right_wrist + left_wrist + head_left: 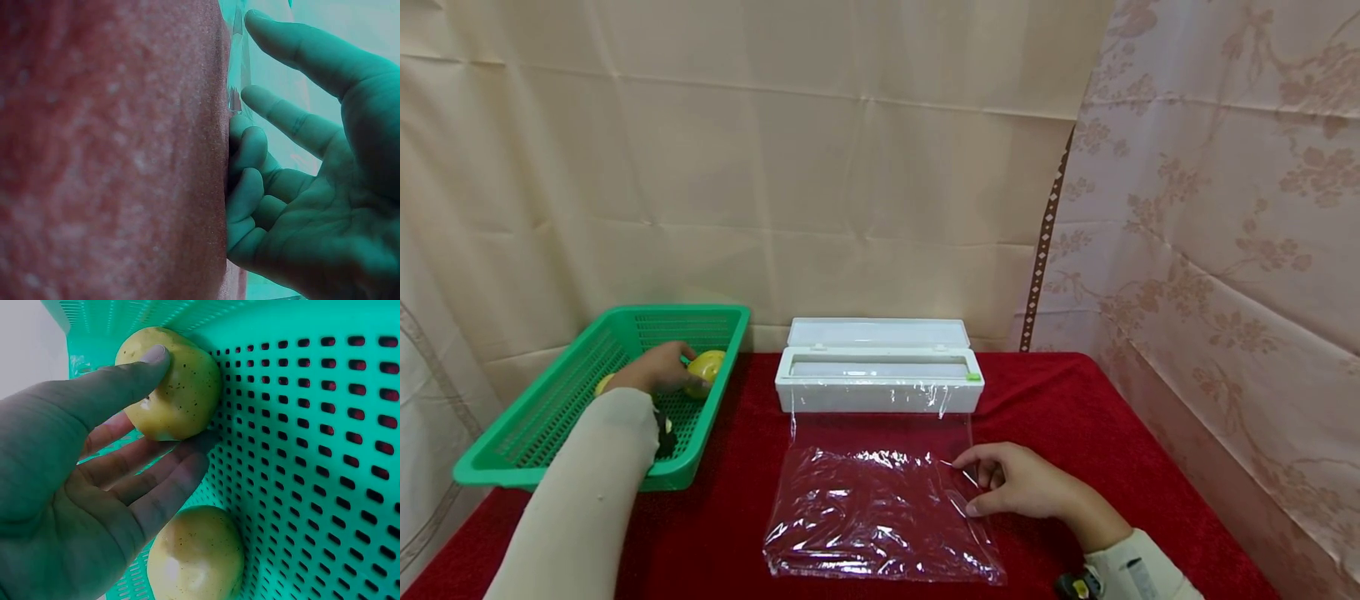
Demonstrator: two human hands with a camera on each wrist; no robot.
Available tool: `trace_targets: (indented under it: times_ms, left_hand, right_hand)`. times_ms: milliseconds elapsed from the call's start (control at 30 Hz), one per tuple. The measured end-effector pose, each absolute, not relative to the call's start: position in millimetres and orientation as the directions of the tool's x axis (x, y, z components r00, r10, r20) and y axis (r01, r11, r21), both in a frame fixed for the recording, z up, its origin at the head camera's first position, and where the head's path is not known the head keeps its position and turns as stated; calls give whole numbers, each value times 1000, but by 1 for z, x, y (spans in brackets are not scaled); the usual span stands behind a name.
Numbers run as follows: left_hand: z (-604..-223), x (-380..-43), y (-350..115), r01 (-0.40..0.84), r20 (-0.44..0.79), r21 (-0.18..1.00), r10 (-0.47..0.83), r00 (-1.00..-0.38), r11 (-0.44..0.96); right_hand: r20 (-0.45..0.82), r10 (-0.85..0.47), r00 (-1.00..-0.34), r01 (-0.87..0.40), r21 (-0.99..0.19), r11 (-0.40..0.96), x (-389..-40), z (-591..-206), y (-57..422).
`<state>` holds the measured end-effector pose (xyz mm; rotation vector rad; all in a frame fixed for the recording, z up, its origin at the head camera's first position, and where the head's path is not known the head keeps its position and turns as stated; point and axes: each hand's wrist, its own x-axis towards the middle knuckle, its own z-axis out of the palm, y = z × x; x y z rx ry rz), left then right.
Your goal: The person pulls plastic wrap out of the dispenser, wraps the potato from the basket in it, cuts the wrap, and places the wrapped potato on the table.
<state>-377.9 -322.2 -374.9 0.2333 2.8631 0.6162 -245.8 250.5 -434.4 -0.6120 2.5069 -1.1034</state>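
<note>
In the left wrist view, a yellow speckled fruit [181,387] lies against the basket wall. The thumb of my left hand [94,481] presses on it while the fingers reach around its underside. Lower down sits a second yellow fruit [197,556]. From the head view, my left hand [658,367] reaches inside the green basket [700,446]. A sheet of cling film [880,508] stretches over the table from a white dispenser box [880,398]. My right hand [1026,483] rests at the film's right edge, thumb and index finger apart, other fingers bent.
The dispenser's lid [880,333] stands raised at the back, with a green slider [973,377] at the right end. Red cloth [1060,400] covers the table. A beige curtain [820,167] hangs behind, and a floral curtain [1247,250] on the right.
</note>
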Motion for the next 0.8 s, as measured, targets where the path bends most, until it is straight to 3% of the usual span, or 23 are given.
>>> trace_targets:
  times_ms: [367, 800]
  left_hand:
    - [-363, -370, -322, 15, -233, 569, 179, -956, 822]
    - [-338, -368, -321, -7, -145, 728, 144, -979, 685]
  right_hand:
    - [-128, -510, -851, -255, -748, 613, -246, -434, 250]
    - [-136, -496, -858, -240, -747, 620, -246, -434, 250]
